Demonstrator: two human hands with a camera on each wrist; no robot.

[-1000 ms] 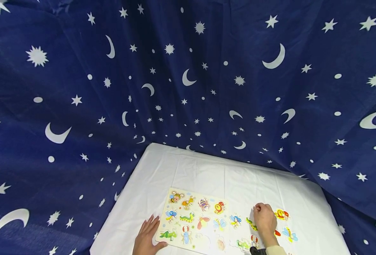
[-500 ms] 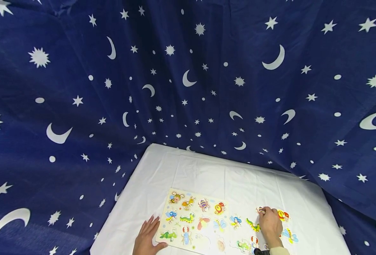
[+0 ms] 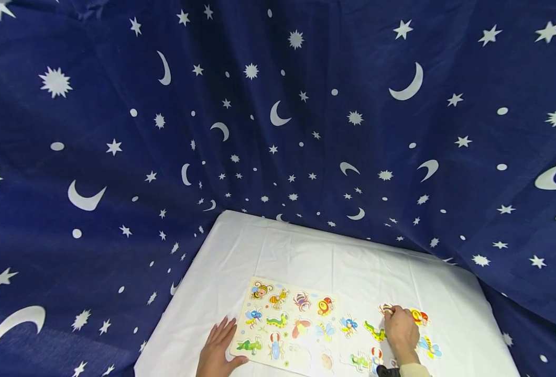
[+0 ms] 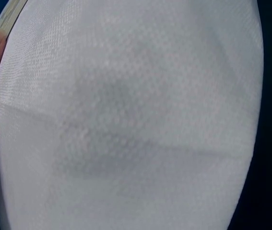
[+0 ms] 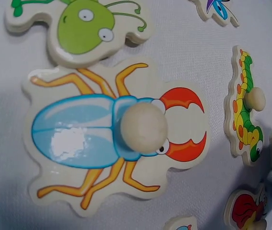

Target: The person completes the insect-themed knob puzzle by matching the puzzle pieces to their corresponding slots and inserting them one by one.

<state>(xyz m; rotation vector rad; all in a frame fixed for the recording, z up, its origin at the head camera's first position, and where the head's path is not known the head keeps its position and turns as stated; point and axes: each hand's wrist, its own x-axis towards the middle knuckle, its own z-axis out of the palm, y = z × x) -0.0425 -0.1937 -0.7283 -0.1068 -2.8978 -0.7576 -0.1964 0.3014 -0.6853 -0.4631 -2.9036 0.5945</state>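
The head view looks forward and down from above, taking in the starry curtain (image 3: 254, 131) and, at lower centre, the table (image 3: 296, 251). The left wrist view hangs close over white cloth (image 4: 140, 96), shared with the head view. The right wrist view faces down, very near the beetle piece (image 5: 73, 127); the head view includes that piece too, farther off.

dk blue star-print curtain (image 3: 240, 94) hangs round wht cloth (image 3: 296, 251).

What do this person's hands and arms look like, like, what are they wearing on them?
The right hand is ungloved, below a cream sleeve, with something black, perhaps a strap, at the wrist. The left hand is ungloved too; no sleeve shows there.
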